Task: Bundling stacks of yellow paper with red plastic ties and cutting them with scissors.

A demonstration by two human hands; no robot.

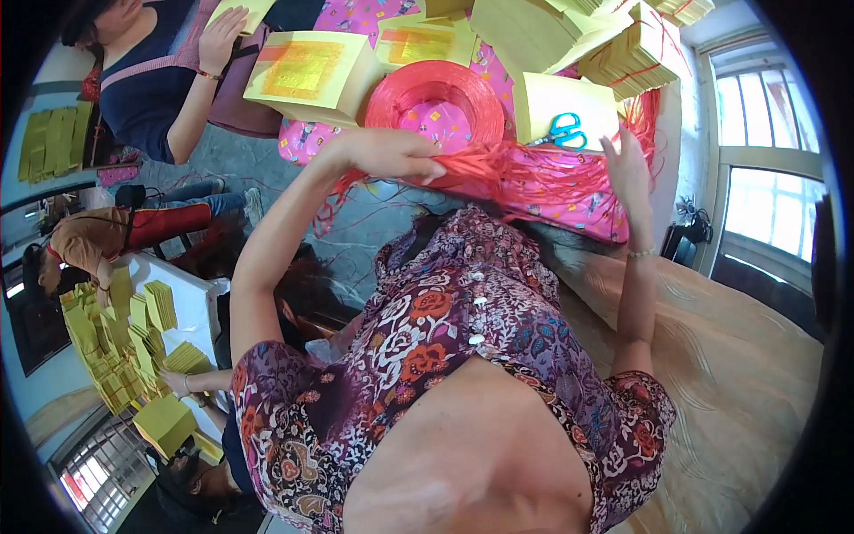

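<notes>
Nearest the camera, the person's chest in a purple floral blouse fills the lower middle, and both bare forearms rise from it toward the far side. The left hand, arm bent at the elbow, is closed in a fist around a bundle of thin red plastic strings, which runs sideways from its fingers toward the right hand. The right hand is raised with fingers spread and upright, palm turned to the loose red strands hanging beside it; whether it pinches any strand cannot be told. Just beyond the left hand lies a red coil of the same string on a pink patterned cloth. Beyond the right hand, blue-handled scissors rest on a yellow paper stack.
</notes>
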